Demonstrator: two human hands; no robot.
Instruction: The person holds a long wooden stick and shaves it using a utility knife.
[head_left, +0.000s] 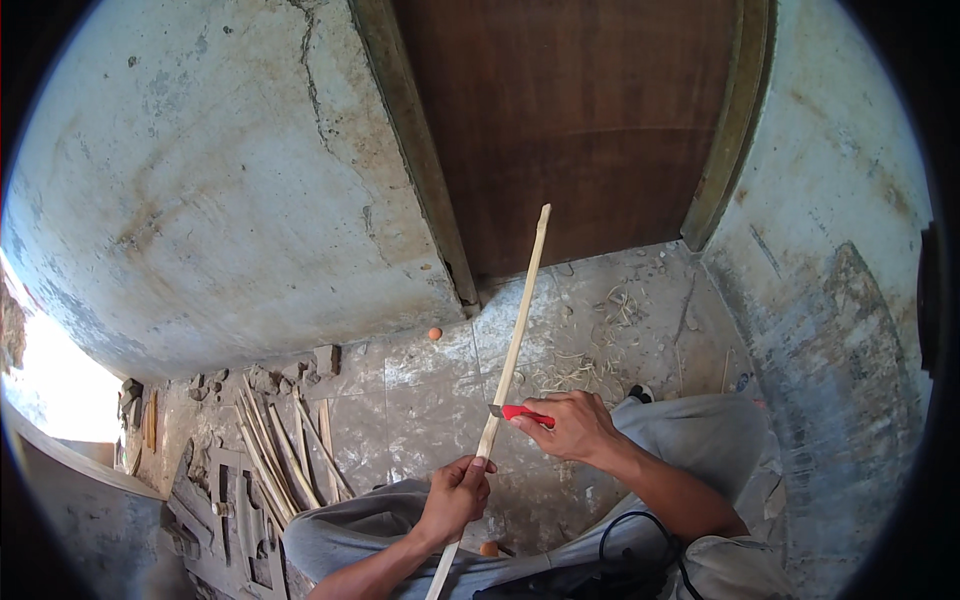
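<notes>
A long, pale strip of wood slants up from my lap toward the door, its far end slightly knobbed. My left hand is closed around its lower part, thumb along the top. In my right hand is a red-handled utility knife, gripped with the fingers wrapped round the handle. The knife's short blade meets the strip, or lies just over it, a little above my left hand. Both forearms rest near my grey-trousered legs.
Several wooden strips lean in a bundle beside my left knee, next to a grey slotted panel. Thin curled shavings litter the tiled floor. A small orange ball lies near the wall. Ahead is a brown door; rubble lines the left wall.
</notes>
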